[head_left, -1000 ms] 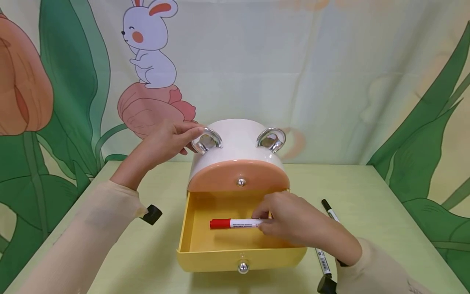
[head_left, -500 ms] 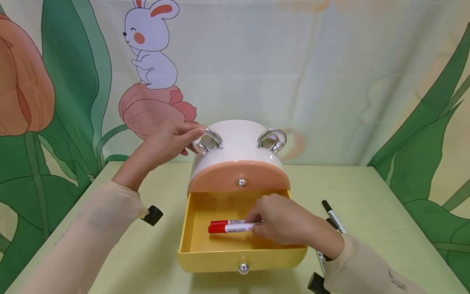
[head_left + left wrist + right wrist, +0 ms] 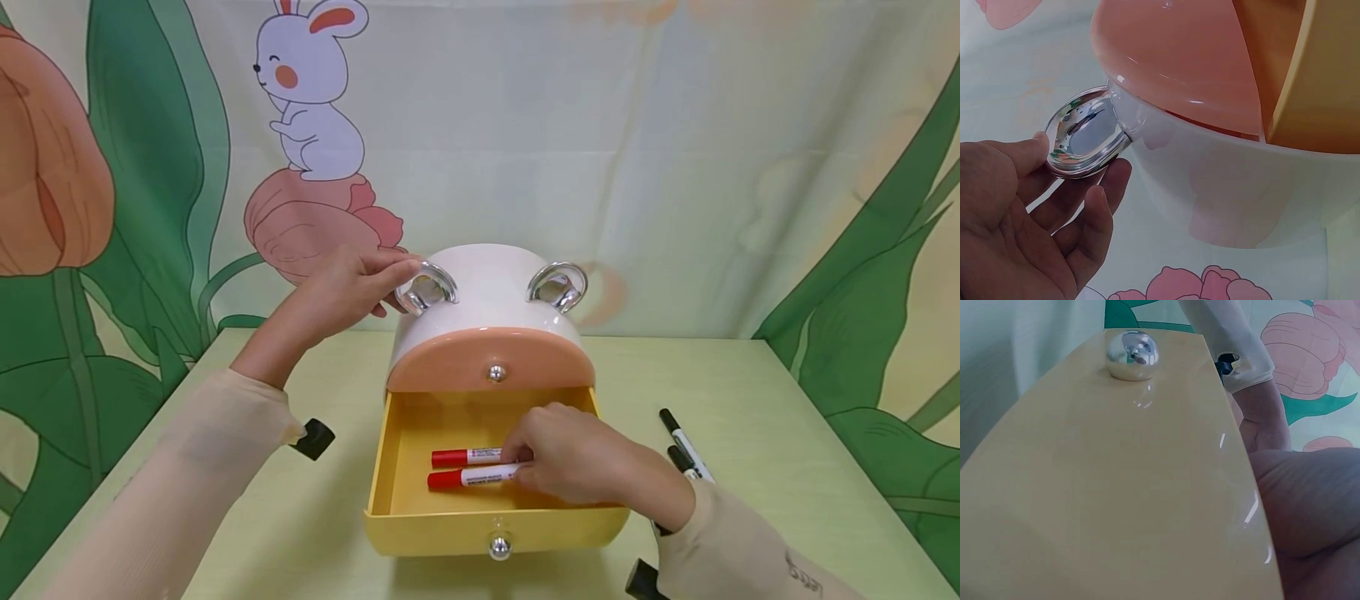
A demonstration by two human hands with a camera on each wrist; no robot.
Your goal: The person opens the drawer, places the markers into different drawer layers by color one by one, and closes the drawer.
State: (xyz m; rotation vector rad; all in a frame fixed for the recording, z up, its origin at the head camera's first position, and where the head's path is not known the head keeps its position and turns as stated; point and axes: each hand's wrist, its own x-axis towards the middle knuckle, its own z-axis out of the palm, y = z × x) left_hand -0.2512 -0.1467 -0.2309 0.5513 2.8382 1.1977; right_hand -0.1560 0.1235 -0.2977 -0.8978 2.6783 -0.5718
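Note:
In the head view, a white dome-shaped box (image 3: 487,283) with an orange upper drawer front and silver ears stands on the table. My left hand (image 3: 348,287) pinches the left silver ear (image 3: 1085,134) between thumb and fingers, seen closely in the left wrist view. The yellow lower drawer (image 3: 420,529) is pulled out. Inside lie two red-capped markers, a rear marker (image 3: 480,456) and a front marker (image 3: 483,475). My right hand (image 3: 577,454) reaches into the drawer and pinches the front marker's right end; the fingertips partly hide both markers.
Black-capped markers (image 3: 686,442) lie on the table right of the drawer, partly behind the right sleeve (image 3: 735,542). A silver knob (image 3: 1133,356) sticks out from the yellow drawer front. A printed curtain (image 3: 675,167) hangs behind the table (image 3: 675,367).
A second red-capped marker has come into sight in the drawer. The front marker has moved toward the drawer front, away from the rear one. My left hand stays on the ear.

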